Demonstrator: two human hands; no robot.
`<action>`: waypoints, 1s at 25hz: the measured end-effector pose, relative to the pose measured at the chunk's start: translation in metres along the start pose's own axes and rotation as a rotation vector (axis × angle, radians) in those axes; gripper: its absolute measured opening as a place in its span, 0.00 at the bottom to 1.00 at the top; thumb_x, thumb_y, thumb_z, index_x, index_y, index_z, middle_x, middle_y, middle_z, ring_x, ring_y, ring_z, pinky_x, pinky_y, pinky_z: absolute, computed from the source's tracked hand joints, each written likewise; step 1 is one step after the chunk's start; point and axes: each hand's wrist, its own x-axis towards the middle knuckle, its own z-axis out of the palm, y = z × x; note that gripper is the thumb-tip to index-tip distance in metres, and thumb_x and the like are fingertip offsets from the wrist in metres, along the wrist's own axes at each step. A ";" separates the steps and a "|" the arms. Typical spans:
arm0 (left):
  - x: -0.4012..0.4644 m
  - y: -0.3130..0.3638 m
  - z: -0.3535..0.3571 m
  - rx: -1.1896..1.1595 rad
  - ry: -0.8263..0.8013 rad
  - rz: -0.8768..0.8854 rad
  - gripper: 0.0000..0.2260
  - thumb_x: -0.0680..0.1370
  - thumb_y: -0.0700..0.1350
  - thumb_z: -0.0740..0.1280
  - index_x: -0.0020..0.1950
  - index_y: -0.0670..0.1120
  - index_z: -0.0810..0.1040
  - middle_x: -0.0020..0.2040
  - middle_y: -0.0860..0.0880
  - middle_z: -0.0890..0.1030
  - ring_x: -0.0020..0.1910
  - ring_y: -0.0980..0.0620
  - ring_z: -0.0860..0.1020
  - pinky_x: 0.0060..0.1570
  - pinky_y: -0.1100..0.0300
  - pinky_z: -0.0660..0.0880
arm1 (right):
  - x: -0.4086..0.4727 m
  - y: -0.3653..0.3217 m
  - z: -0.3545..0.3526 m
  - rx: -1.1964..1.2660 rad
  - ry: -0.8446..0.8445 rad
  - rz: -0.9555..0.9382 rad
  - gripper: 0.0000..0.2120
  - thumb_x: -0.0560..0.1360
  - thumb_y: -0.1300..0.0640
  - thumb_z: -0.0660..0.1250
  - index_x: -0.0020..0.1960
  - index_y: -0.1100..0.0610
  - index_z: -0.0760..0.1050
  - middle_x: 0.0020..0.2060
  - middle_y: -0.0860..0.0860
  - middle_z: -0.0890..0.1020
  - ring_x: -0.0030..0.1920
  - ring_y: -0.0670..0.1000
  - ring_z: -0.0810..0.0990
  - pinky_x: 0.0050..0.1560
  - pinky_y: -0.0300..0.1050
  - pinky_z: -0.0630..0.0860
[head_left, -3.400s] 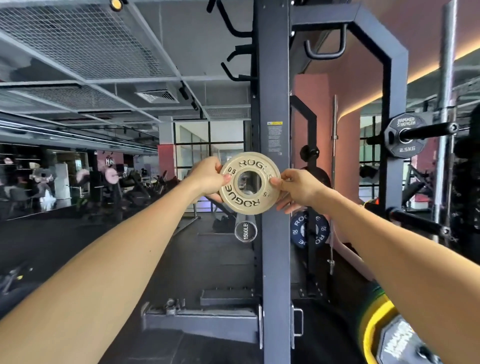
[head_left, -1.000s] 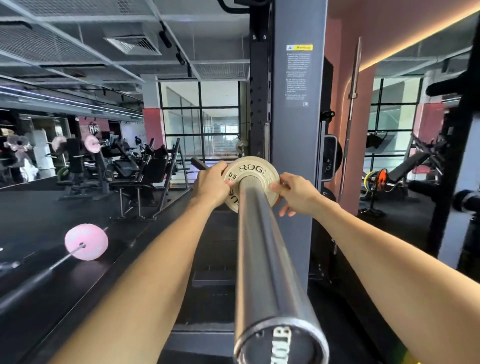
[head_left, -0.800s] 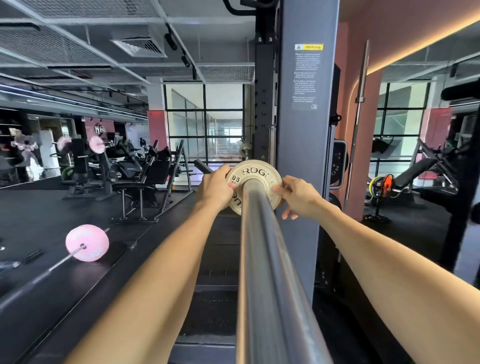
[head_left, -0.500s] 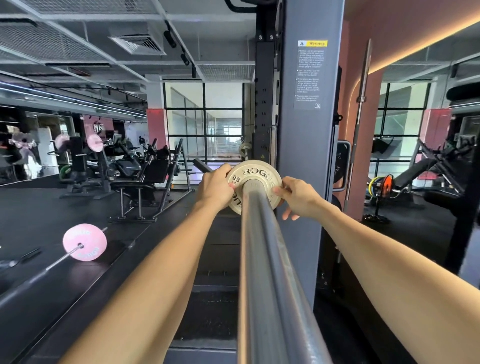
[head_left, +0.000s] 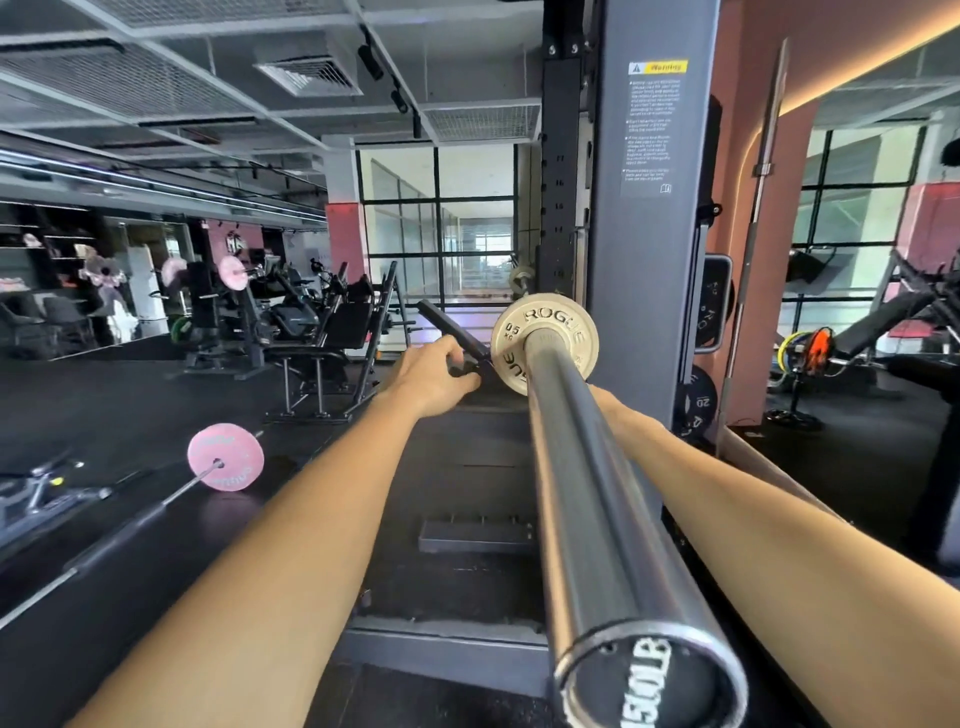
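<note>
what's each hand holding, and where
Left hand, loosely curled beside the small tan round plate, seems to grip nothing; right hand is hidden behind the silver steel barbell sleeve.

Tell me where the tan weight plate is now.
Head view, just right of centre: the weight plate sits on the far end of the barbell, by the grey rack post, left hand to its left.

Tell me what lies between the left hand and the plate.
In the head view, a black bar slants through the gap between the left hand and the plate. Whether the hand touches it is unclear.
</note>
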 end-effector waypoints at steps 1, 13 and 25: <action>-0.008 -0.013 -0.009 0.005 -0.027 -0.019 0.15 0.73 0.58 0.70 0.55 0.53 0.74 0.55 0.47 0.77 0.53 0.46 0.74 0.50 0.55 0.71 | -0.005 -0.004 0.012 0.087 -0.026 -0.012 0.15 0.80 0.61 0.60 0.66 0.63 0.70 0.61 0.56 0.76 0.50 0.50 0.79 0.51 0.36 0.77; -0.108 -0.179 -0.149 0.082 -0.062 -0.121 0.24 0.67 0.63 0.69 0.61 0.58 0.73 0.55 0.50 0.79 0.56 0.47 0.75 0.56 0.50 0.74 | -0.053 -0.153 0.153 -0.070 -0.024 -0.124 0.29 0.76 0.44 0.66 0.71 0.58 0.65 0.67 0.56 0.74 0.65 0.56 0.73 0.64 0.46 0.70; -0.076 -0.287 -0.116 0.057 -0.167 -0.195 0.25 0.65 0.65 0.68 0.60 0.61 0.72 0.58 0.49 0.78 0.58 0.46 0.76 0.59 0.48 0.73 | 0.003 -0.170 0.252 -0.230 -0.153 -0.087 0.28 0.77 0.45 0.63 0.73 0.56 0.64 0.66 0.55 0.73 0.64 0.56 0.73 0.63 0.48 0.71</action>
